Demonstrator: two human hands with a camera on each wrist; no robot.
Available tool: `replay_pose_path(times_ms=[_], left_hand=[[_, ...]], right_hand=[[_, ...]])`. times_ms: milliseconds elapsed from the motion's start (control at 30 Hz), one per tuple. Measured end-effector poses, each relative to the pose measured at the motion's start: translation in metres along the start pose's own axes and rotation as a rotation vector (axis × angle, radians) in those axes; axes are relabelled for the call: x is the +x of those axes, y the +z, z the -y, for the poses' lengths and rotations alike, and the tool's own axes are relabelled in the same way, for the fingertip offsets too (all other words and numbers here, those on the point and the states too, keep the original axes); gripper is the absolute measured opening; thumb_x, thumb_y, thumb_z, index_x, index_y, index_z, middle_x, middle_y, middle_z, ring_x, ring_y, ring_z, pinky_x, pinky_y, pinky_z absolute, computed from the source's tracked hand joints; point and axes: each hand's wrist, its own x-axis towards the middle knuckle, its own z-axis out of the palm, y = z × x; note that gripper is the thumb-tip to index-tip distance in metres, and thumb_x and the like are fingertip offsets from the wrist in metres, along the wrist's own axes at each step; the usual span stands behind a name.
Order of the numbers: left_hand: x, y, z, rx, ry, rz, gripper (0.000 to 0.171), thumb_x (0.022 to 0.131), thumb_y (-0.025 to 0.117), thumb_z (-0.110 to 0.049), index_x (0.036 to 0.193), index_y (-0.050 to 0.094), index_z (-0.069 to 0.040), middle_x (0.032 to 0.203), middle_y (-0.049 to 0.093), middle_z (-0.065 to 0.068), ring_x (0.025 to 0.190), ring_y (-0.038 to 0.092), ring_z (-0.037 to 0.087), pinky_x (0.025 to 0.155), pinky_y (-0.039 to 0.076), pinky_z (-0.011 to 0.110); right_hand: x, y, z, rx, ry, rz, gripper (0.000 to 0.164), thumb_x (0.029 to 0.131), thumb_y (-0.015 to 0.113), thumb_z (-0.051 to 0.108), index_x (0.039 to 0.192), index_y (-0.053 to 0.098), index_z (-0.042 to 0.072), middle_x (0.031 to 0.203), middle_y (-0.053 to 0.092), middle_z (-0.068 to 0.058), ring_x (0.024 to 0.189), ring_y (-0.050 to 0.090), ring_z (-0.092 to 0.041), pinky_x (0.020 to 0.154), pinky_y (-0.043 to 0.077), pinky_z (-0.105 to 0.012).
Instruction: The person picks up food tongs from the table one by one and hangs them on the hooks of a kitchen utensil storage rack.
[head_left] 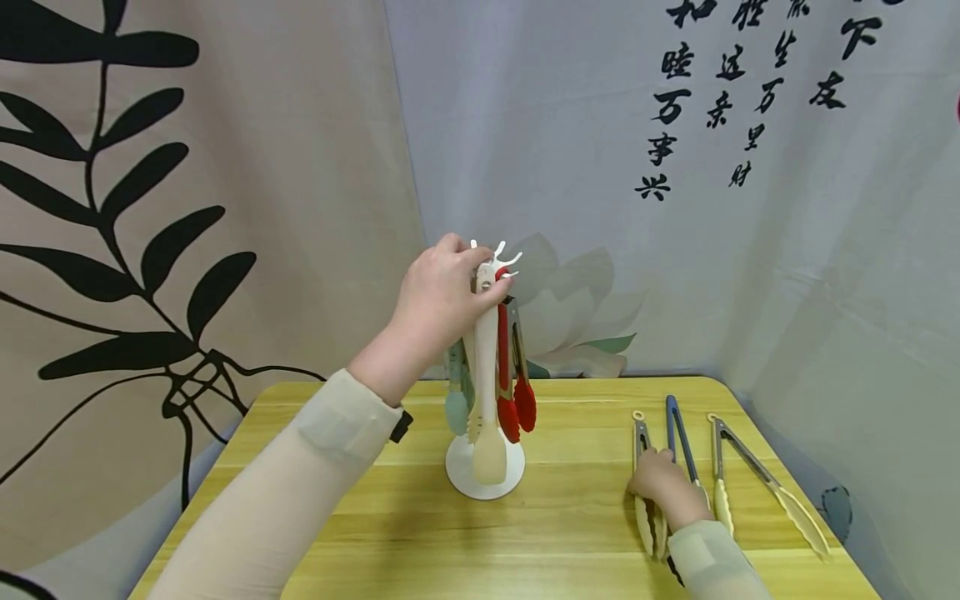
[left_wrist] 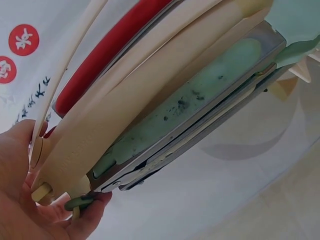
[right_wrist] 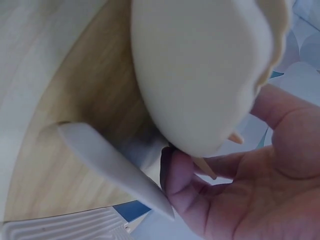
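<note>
My left hand (head_left: 446,292) is at the top of a white hook stand (head_left: 459,477), its thumb and fingers round the upper end of hanging cream tongs (head_left: 487,367). In the left wrist view the fingertips also touch the hanging loop of green tongs (left_wrist: 195,95). Red tongs (head_left: 505,375) hang on the stand's right side. At the right of the table, my right hand (head_left: 667,487) grips cream-tipped tongs (head_left: 643,529) lying flat. In the right wrist view its thumb and fingers curl about a broad cream tip (right_wrist: 200,75); part of the grip is hidden.
Beside the right hand lie blue-handled tongs (head_left: 680,429) and another pair of cream-tipped tongs (head_left: 757,468), spread apart near the table's right edge. The wooden table (head_left: 375,517) has a patterned cloth (head_left: 315,167) hanging behind it.
</note>
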Motion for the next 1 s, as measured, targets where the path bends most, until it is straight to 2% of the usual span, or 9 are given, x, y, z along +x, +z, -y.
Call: replay_pose_path(times_ms=[167, 400, 700, 1000], left_hand=[[0.0, 0.0006, 0.0009, -0.008, 0.002, -0.001, 0.038, 0.087, 0.062, -0.042, 0.116, 0.069, -0.018, 0.105, 0.059, 0.007, 0.087, 0.057, 0.022, 0.073, 0.048, 0.033], [0.0002, 0.0008, 0.0014, -0.006, 0.004, 0.026, 0.041, 0.087, 0.061, -0.043, 0.119, 0.067, -0.018, 0.107, 0.058, 0.008, 0.089, 0.056, 0.022, 0.074, 0.049, 0.032], [0.0006, -0.0007, 0.0027, -0.021, 0.012, 0.037, 0.04, 0.087, 0.061, -0.041, 0.119, 0.067, -0.018, 0.108, 0.058, 0.008, 0.089, 0.057, 0.022, 0.074, 0.05, 0.033], [0.0014, -0.0004, 0.0057, -0.06, 0.027, 0.027, 0.035, 0.086, 0.061, -0.037, 0.117, 0.068, -0.021, 0.107, 0.057, 0.006, 0.086, 0.055, 0.02, 0.068, 0.049, 0.03]], right_hand=[[-0.0001, 0.0005, -0.0004, 0.006, -0.007, 0.003, 0.062, 0.08, 0.066, 0.01, 0.12, 0.035, -0.027, 0.107, 0.033, -0.042, 0.07, 0.049, -0.035, 0.057, 0.047, -0.038], [0.0004, 0.0016, -0.0009, -0.003, -0.011, -0.012, 0.066, 0.077, 0.068, 0.01, 0.121, 0.035, -0.027, 0.105, 0.035, -0.042, 0.071, 0.049, -0.036, 0.058, 0.049, -0.039], [0.0012, 0.0017, -0.0008, -0.025, -0.035, -0.015, 0.075, 0.077, 0.068, 0.01, 0.132, 0.028, -0.024, 0.12, 0.031, -0.048, 0.077, 0.05, -0.039, 0.066, 0.049, -0.046], [0.004, 0.0028, -0.0013, -0.008, -0.048, -0.011, 0.072, 0.078, 0.065, 0.008, 0.131, 0.028, -0.024, 0.115, 0.036, -0.044, 0.081, 0.05, -0.039, 0.068, 0.049, -0.045]])
